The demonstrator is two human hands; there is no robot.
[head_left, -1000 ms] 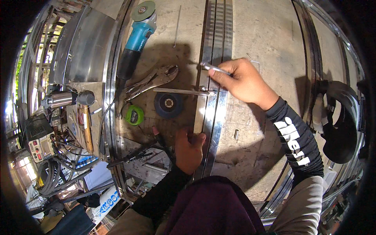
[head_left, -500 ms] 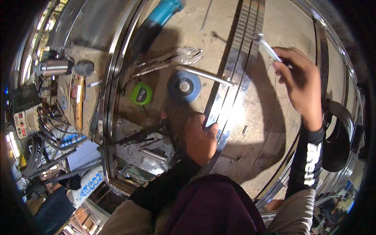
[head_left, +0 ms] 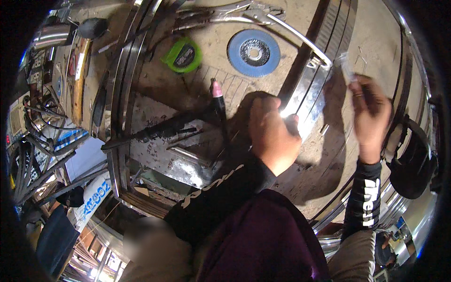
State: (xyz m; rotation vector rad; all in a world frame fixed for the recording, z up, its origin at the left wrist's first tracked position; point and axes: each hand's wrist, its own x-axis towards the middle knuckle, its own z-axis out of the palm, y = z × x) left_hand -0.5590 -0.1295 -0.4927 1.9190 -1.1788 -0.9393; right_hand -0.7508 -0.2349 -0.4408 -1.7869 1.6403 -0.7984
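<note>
Spanner (head_left: 346,69), blurred, shows in the upper right of the frame, pinched in the grip of the right hand (head_left: 371,115), its long axis running up and slightly left; the rod (head_left: 305,41) ends just left of it. Farther off, the left hand (head_left: 275,136) rests on bars (head_left: 310,84); whether its grip closes around them cannot be told.

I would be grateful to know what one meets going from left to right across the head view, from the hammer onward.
Wooden-handled hammer → green tape measure → pink nozzle → left hand → blurred silver tool → right hand → black curved shell.
</note>
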